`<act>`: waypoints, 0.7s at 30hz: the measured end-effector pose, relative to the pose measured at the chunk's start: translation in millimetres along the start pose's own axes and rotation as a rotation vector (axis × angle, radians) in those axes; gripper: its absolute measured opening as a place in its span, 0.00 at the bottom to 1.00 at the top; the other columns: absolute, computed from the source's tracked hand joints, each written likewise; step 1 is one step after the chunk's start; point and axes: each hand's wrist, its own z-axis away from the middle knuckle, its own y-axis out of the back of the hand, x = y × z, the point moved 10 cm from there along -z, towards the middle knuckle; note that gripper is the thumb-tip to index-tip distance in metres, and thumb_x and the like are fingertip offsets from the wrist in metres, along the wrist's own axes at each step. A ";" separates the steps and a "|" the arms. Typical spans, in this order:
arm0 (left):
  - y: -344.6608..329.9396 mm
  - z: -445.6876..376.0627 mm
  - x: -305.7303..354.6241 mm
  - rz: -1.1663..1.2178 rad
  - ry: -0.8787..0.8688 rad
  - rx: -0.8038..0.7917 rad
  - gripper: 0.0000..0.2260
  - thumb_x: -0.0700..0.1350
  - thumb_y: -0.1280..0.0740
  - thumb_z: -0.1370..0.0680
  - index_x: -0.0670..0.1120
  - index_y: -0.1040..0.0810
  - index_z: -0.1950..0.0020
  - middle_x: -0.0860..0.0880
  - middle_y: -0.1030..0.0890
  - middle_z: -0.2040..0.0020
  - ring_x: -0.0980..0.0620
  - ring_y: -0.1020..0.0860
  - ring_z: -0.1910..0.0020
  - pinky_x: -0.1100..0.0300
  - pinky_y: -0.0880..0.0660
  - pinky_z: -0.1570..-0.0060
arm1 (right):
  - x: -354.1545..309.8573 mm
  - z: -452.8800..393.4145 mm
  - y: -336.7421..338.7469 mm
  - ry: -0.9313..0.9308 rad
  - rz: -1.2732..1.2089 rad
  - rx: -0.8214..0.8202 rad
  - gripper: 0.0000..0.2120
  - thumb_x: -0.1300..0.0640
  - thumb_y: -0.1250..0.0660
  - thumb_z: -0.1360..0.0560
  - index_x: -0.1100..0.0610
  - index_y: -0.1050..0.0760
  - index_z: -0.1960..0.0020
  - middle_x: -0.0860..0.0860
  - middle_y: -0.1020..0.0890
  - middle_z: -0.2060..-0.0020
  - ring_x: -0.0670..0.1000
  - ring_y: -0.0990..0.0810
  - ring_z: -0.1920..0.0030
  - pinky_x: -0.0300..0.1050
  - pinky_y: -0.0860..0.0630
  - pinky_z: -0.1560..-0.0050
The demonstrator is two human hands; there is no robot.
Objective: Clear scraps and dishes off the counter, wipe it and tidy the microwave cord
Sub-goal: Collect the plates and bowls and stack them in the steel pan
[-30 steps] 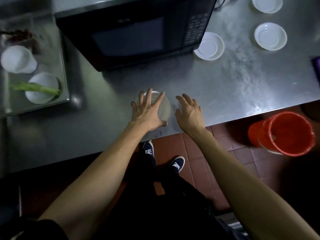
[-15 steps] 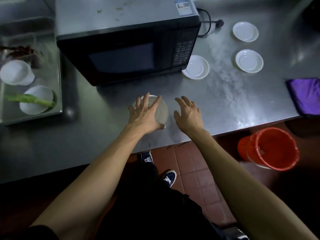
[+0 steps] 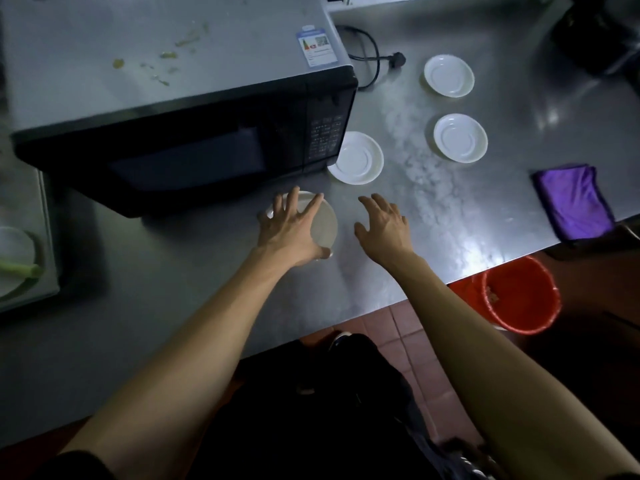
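My left hand (image 3: 294, 230) spans a white saucer (image 3: 325, 221) from above, fingers on its far rim and thumb hooked on the near rim, just in front of the black microwave (image 3: 194, 161). Beside it, my right hand (image 3: 382, 230) hovers over the steel counter (image 3: 485, 237) with fingers spread and holds nothing. Three more white saucers (image 3: 358, 157) (image 3: 460, 137) (image 3: 449, 75) lie right of the microwave. The microwave cord (image 3: 372, 53) lies loose behind it, plug (image 3: 396, 59) on the counter. Food scraps (image 3: 166, 55) dot the microwave's top. A purple cloth (image 3: 573, 202) lies at the right edge.
A red bucket (image 3: 519, 296) stands on the tiled floor below the counter's right front edge. At the far left a metal tray (image 3: 48, 237) holds a white dish with a green stalk (image 3: 17, 270). A dark object (image 3: 595, 32) sits at the back right.
My left hand and the saucer have moved away from the counter's front edge toward the microwave, the right hand alongside. The view has risen, now showing the microwave top, cord and cloth.
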 end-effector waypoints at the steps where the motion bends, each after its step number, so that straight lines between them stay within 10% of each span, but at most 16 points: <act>1: -1.1 -4.7 2.4 -0.006 -0.003 -0.004 0.55 0.74 0.30 0.42 0.61 0.51 0.21 0.48 0.49 0.22 0.39 0.47 0.25 0.32 0.38 0.35 | 3.5 -6.9 0.7 -0.001 0.005 -0.002 0.27 0.52 0.36 0.20 0.53 0.38 0.23 0.53 0.35 0.24 0.60 0.34 0.28 0.59 0.34 0.31; 21: -33.4 -64.1 42.2 0.043 0.263 -0.164 0.54 0.74 0.30 0.40 0.64 0.57 0.22 0.53 0.57 0.20 0.41 0.55 0.22 0.33 0.43 0.32 | 45.6 -111.5 -18.4 0.271 0.117 -0.099 0.20 0.51 0.38 0.20 0.51 0.30 0.29 0.52 0.33 0.25 0.55 0.39 0.24 0.59 0.41 0.31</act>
